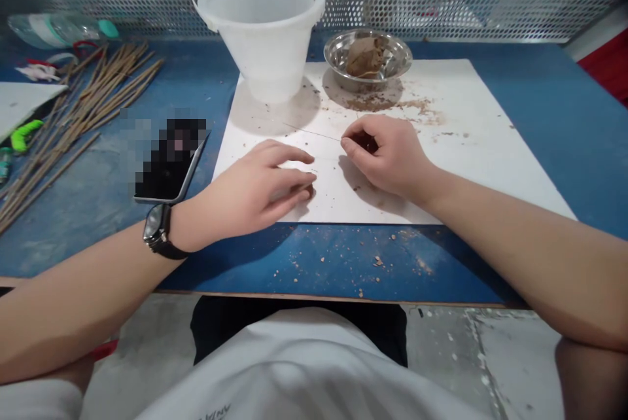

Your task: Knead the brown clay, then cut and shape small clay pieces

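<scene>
Right hand (392, 152) is curled into a pinch, and one end of a thin strand (314, 131) is being gripped between thumb and forefinger! The strand is stretched out leftward over the white board (495, 165), toward the foot of the bucket (267, 34). Across from it, the left hand (260, 188) is held palm down with fingers loosely parted; nothing is seen to be held there.

Trouble could come easily, it is judged: something so fine might be let slip by the slightest loosening of the pinch, or be bent by a brush from the left fingers. If dropped, it could be lost among the brown crumbs (377, 262) scattered along the near table edge. By a careless elbow, the phone (171, 158) beside the left wrist might be knocked.

Plenty is hard to make out. What the strand is made of cannot be told, nor whether its far end is touching the board. The space under the left palm is hidden, the phone's screen is partly blocked by pixelation, and the forearms are cut off at the frame's sides.
</scene>
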Motion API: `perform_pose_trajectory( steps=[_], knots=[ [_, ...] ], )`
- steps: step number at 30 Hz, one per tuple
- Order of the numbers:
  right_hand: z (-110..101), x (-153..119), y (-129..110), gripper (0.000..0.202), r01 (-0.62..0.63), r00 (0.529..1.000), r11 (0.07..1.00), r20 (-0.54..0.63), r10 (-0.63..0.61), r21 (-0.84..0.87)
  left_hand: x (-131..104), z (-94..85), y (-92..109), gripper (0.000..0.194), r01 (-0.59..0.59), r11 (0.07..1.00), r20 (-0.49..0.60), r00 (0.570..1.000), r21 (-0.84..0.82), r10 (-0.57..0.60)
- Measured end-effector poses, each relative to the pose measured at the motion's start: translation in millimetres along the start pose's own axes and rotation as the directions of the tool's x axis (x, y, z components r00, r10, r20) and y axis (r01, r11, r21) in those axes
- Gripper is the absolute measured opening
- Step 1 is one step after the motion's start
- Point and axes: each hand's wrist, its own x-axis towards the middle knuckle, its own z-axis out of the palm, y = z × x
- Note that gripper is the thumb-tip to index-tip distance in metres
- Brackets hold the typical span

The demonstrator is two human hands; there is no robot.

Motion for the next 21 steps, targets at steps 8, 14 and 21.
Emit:
perform_pose_trajectory(
  steps=[8, 14, 21],
  knots=[
    [-5, -1, -4, 0.013, 0.005, 0.999, 1.000, 0.032, -0.005, -0.005, -21, 0.1, 2, 0.089, -0.133, 0.981, 0.328, 0.941, 0.143, 0.080],
    [-12, 0, -1, 0.012, 0.062, 0.994, 0.996, 0.089, -0.056, -0.062, -18, -10.0, -2, 0.059, -0.094, 0.993, 0.132, 0.988, 0.065, 0.085],
    [-28, -15, -29, 0.015, 0.270, 0.892, 0.963, 0.380, -0.246, -0.008, -20, -25.3, -12, 0.025, 0.090, 0.975, -0.191, 0.980, 0.203, -0.051]
  ],
)
